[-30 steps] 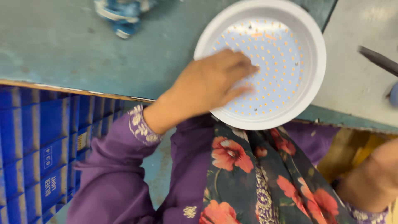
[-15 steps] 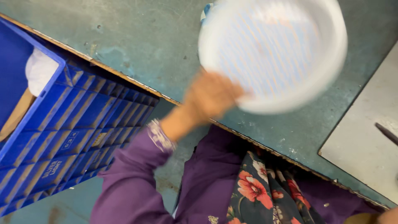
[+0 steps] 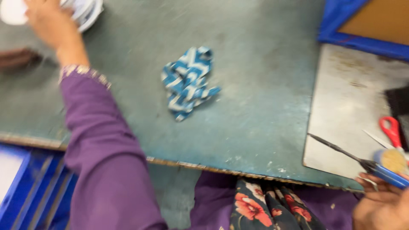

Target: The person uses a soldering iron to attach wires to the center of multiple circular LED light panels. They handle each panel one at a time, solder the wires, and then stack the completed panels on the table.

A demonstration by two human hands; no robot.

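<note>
We see the left hand (image 3: 49, 21) stretched to the far left corner of the worn grey-green table top (image 3: 255, 85), its purple sleeve (image 3: 102, 149) crossing the near edge. The hand lies against the white round plastic disc (image 3: 87, 12), which rests on the table at the top left of the view; motion blur hides the fingers, so we cannot tell whether they grip it or lie flat. The right hand (image 3: 379, 206) sits at the lower right corner, fingers curled around the blue-handled soldering iron (image 3: 358, 159), whose thin dark tip points left over the pale metal plate (image 3: 353, 110). Red-handled scissors (image 3: 390, 132) lie on that plate just beyond the iron. A crumpled blue-and-white patterned cloth (image 3: 187, 83) lies mid-table, well apart from both hands.
</note>
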